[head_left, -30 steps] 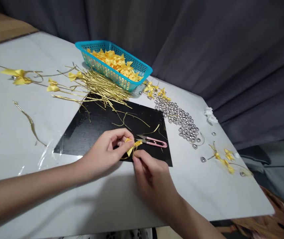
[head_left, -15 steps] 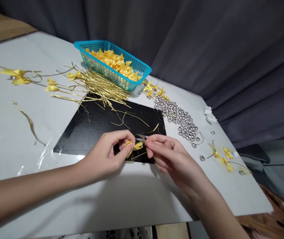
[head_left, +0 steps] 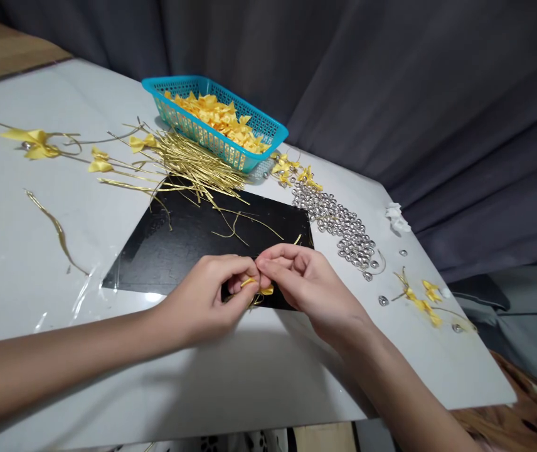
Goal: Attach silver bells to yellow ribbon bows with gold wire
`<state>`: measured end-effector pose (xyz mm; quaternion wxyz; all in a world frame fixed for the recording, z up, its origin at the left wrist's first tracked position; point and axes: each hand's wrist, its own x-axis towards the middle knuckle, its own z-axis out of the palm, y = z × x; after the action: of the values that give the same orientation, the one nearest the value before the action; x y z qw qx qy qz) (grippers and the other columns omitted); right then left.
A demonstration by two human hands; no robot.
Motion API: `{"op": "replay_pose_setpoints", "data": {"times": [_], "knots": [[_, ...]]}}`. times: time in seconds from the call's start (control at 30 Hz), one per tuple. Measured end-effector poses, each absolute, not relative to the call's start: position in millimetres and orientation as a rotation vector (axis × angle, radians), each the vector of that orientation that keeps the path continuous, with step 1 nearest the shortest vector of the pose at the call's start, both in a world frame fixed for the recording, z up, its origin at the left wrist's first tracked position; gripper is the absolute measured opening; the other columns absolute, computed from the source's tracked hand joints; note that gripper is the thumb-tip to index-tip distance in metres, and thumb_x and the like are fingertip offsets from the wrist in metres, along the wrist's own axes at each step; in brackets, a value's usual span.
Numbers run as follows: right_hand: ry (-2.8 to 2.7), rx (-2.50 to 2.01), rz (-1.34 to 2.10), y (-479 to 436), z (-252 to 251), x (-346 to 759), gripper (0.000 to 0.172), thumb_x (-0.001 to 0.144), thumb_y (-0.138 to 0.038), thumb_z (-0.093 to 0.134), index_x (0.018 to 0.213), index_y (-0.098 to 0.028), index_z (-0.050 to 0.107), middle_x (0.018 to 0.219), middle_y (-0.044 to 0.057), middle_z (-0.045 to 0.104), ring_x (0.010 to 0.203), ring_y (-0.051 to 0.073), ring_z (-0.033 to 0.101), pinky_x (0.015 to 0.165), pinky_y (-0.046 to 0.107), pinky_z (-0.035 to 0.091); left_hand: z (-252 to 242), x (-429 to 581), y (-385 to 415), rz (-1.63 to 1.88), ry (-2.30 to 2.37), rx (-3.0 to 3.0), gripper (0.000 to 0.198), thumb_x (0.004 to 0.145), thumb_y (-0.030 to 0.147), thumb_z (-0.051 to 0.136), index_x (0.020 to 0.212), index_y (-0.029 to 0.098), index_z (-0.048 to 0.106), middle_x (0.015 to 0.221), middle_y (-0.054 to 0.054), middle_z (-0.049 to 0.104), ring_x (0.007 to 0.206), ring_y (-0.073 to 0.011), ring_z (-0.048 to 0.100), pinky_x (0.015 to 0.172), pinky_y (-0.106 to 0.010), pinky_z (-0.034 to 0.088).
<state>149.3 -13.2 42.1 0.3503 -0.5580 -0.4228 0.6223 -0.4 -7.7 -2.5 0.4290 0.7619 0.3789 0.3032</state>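
Note:
My left hand (head_left: pixel 224 282) is closed in a pinch on a small yellow ribbon bow (head_left: pixel 266 290), whose loops poke out between the fingers. My right hand (head_left: pixel 299 273) is also pinched shut, its fingertips meeting those of the left just above the bow. Whatever lies between the right fingertips is too small and hidden to make out. Both hands are over the near edge of a black mat (head_left: pixel 165 257). Bits of gold wire show below the bow. A pile of gold wire ties (head_left: pixel 197 166) lies across the mat's far edge.
A blue plastic basket (head_left: pixel 275 133) full of yellow bows stands at the back. Silver heart-shaped beads (head_left: pixel 334 216) are heaped to the right. Loose bows with wire (head_left: pixel 37 143) lie on the white table (head_left: pixel 249 383) at left and more at right. A dark curtain (head_left: pixel 344 75) hangs behind.
My right hand has moved left and slightly up, so its fingertips now touch the left hand's. The silver blades seen between the hands earlier are now hidden.

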Motion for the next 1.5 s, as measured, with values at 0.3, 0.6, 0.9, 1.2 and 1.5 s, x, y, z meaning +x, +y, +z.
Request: {"op": "replay_pose_setpoints", "data": {"times": [0.3, 0.6, 0.9, 1.2, 1.5], "knots": [[-1.203, -1.465, 1.574, -24.2, 49.1, 146.3, 0.011, 0.077, -0.022, 0.065, 0.070, -0.017, 0.058, 0.058, -0.002, 0.063, 0.061, 0.010, 0.060, 0.068, 0.023, 0.048, -0.8, -0.6, -4.6, 0.672, 0.968, 1.735, 0.017, 0.080, 0.020, 0.049, 0.065, 0.017, 0.057, 0.056, 0.004, 0.052, 0.053, -0.0104, 0.043, 0.049, -0.022, 0.030], [-1.090, -1.551, 1.619, -38.8, 43.0, 154.4, 0.017, 0.078, -0.029, 0.064, 0.072, -0.017, 0.055, 0.051, -0.006, 0.055, 0.036, 0.003, 0.028, 0.038, 0.019, 0.021, -3.1, 0.0, -3.1, 0.709, 1.049, 1.611, 0.018, 0.081, 0.030, 0.051, 0.071, 0.016, 0.058, 0.059, 0.003, 0.051, 0.057, -0.0121, 0.043, 0.050, -0.023, 0.032], [-1.382, -1.753, 1.191, -49.9, 25.8, 147.8, 0.011, 0.079, -0.024, 0.055, 0.070, -0.018, 0.055, 0.046, -0.010, 0.030, 0.040, 0.006, 0.025, 0.041, 0.021, 0.019, -1.4, -0.8, -1.6, 0.782, 1.032, 1.488, 0.018, 0.080, 0.032, 0.053, 0.073, 0.016, 0.057, 0.062, 0.003, 0.050, 0.060, -0.0122, 0.043, 0.053, -0.023, 0.033], [-2.102, -1.654, 0.473, -60.6, 10.1, 146.2, 0.018, 0.091, -0.020, 0.043, 0.095, -0.019, 0.060, 0.063, 0.000, 0.062, 0.046, 0.010, 0.051, 0.046, 0.023, 0.030, -0.3, -1.6, -0.3, 0.782, 1.018, 1.435, 0.018, 0.080, 0.032, 0.054, 0.073, 0.016, 0.058, 0.063, 0.002, 0.052, 0.060, -0.0124, 0.045, 0.054, -0.024, 0.034], [-2.541, -1.449, -0.279, -57.2, -0.8, 152.8, 0.018, 0.089, -0.015, 0.047, 0.096, -0.014, 0.064, 0.053, 0.000, 0.061, 0.039, 0.014, 0.053, 0.042, 0.029, 0.026, -1.8, -1.9, 0.8, 0.795, 1.012, 1.415, 0.017, 0.080, 0.031, 0.055, 0.072, 0.016, 0.057, 0.064, 0.003, 0.051, 0.060, -0.0120, 0.045, 0.056, -0.024, 0.035]]}}
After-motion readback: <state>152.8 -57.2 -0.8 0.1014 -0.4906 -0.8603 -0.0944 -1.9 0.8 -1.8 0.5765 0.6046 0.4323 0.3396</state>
